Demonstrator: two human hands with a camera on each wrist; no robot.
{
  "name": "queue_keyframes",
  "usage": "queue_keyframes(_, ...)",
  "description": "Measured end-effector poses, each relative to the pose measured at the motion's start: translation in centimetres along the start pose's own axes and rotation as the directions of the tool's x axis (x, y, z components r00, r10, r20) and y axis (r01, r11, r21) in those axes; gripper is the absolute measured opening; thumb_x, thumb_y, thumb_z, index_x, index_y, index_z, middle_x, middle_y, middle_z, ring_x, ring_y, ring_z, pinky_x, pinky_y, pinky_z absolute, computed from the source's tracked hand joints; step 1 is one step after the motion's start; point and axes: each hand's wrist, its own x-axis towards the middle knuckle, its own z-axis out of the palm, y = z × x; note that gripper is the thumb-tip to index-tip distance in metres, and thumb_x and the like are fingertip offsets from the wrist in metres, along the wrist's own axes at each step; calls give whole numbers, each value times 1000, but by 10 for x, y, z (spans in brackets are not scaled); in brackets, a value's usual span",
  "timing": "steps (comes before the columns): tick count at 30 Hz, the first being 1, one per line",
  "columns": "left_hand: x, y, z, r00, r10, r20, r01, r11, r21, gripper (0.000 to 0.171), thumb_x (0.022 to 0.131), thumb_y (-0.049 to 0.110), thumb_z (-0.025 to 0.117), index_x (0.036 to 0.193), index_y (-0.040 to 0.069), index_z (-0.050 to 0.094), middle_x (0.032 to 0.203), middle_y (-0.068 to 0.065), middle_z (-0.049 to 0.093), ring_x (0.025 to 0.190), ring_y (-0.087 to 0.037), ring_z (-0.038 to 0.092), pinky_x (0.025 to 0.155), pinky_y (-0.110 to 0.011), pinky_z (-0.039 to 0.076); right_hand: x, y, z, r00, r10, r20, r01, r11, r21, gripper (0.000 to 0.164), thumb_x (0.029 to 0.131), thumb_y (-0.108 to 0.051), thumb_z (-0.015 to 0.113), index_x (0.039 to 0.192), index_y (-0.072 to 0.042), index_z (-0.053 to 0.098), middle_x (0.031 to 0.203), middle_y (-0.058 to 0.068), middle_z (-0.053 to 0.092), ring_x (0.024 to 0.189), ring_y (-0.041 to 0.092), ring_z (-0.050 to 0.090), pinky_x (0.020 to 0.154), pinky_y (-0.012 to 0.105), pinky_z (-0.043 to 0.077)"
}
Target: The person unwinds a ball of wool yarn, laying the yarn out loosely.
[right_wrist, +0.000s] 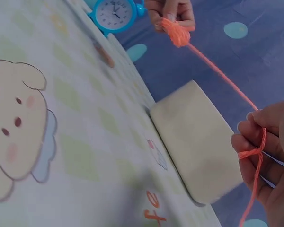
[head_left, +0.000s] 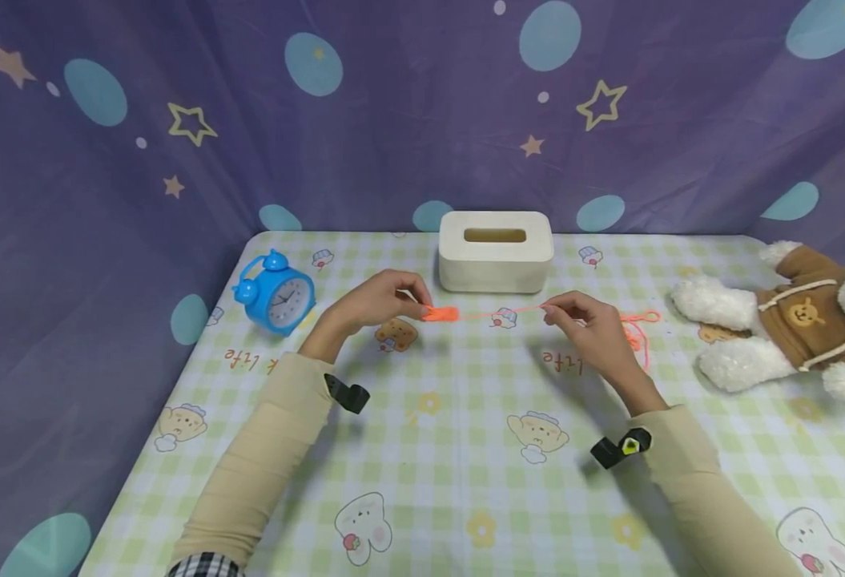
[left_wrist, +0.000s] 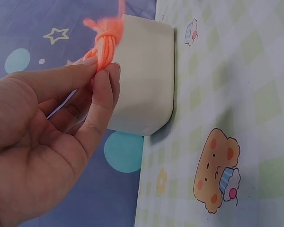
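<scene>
A straight strand of orange yarn (head_left: 490, 312) ran from a person's left hand (head_left: 386, 298) to the right hand (head_left: 591, 327) above a worktop (head_left: 429, 457), just in front of a box (head_left: 494, 276) near the far edge. The left hand pinched a small wound bundle (head_left: 442, 313) of the yarn between thumb and fingertips; the right hand pinched the strand, its tail trailing down past the curled fingers. Loose yarn (head_left: 634, 338) lay looped just to the right. Checked cloth (head_left: 458, 417) stretched from beneath the hands toward the near side, while a blue alarm clock (head_left: 278, 298) stood by the left edge and a plush toy (head_left: 800, 314) lay at the right, cut off by the frame.

The yarn looked twisted and matte; the box was off-white, smooth and round-cornered, with an oblong slot on top. The clock carried twin bells, the toy shaggy white fur and a brown top. A purple curtain (head_left: 408, 136) hung behind. The word "life" was printed on the cloth.
</scene>
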Motion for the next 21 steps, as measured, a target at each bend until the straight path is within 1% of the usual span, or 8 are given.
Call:
queue_keyframes(4, 0, -1, 0, 1000, 6, -4, -6, 1000, 8, 4, 89, 10, 67, 93, 9, 67, 99, -7, 65, 89, -23, 61, 79, -35, 50, 2, 3, -9, 998, 6, -55, -5, 1000, 13, 16, 92, -24, 66, 97, -10, 72, 83, 9, 72, 74, 6, 65, 70, 14, 45)
queue_keyframes(7, 0, -2, 0, 1000, 3, -9, -3, 1000, 7, 4, 89, 10, 67, 93, 9, 68, 99, -7, 65, 89, -23, 61, 83, -40, 50, 3, 2, -16, 995, 24, -94, -22, 999, 23, 16, 93, -21, 64, 99, -7, 71, 83, 11, 71, 72, 1, 64, 65, 13, 44)
queue_keyframes(9, 0, -2, -1, 1000, -7, -7, 7, 1000, 2, 4, 90, 11, 66, 94, 9, 67, 101, -7, 64, 91, -24, 61, 87, -45, 50, 2, -5, -23, 993, 43, -105, -40, 999, 33, 18, 94, -20, 63, 100, -5, 70, 83, 10, 71, 71, -2, 62, 61, 14, 43)
queue_keyframes(12, -1, -2, -1, 1000, -15, -5, 15, 1000, -1, 5, 91, 11, 65, 95, 8, 66, 103, -8, 62, 92, -24, 61, 88, -46, 49, -1, -18, -31, 990, 68, -122, -65, 998, 29, 20, 94, -20, 63, 101, -2, 69, 83, 10, 70, 70, -3, 60, 57, 16, 42)
queue_keyframes(14, -1, -2, -2, 1000, -18, -6, 18, 1000, 2, 5, 91, 11, 65, 95, 9, 66, 103, -8, 62, 93, -24, 61, 88, -45, 50, -3, -24, -36, 988, 77, -131, -74, 997, 26, 22, 94, -21, 62, 101, -1, 68, 83, 7, 70, 71, -4, 60, 60, 16, 41)
queue_keyframes(16, -1, -3, -2, 1000, -18, -9, 18, 1000, 3, 5, 91, 11, 65, 95, 8, 66, 101, -9, 63, 92, -24, 61, 87, -44, 50, -3, -25, -40, 985, 84, -153, -82, 997, 13, 22, 95, -22, 62, 102, -1, 68, 82, 6, 69, 72, -3, 60, 60, 15, 41)
queue_keyframes(19, -1, -4, -2, 1000, -21, -16, 21, 1000, -1, 5, 91, 10, 66, 94, 8, 66, 99, -9, 64, 90, -25, 61, 88, -47, 49, -3, -21, -45, 978, 104, -183, -101, 995, 26, 23, 95, -21, 61, 103, 0, 67, 81, -4, 68, 74, 1, 61, 61, 13, 43)
queue_keyframes(21, -1, -3, -2, 1000, -24, -20, 23, 1000, -5, 5, 90, 10, 66, 94, 8, 66, 98, -9, 65, 90, -25, 61, 89, -49, 48, -2, -16, -48, 971, 119, -209, -116, 993, 26, 25, 95, -22, 61, 104, 0, 67, 80, -8, 66, 75, 5, 61, 61, 13, 43)
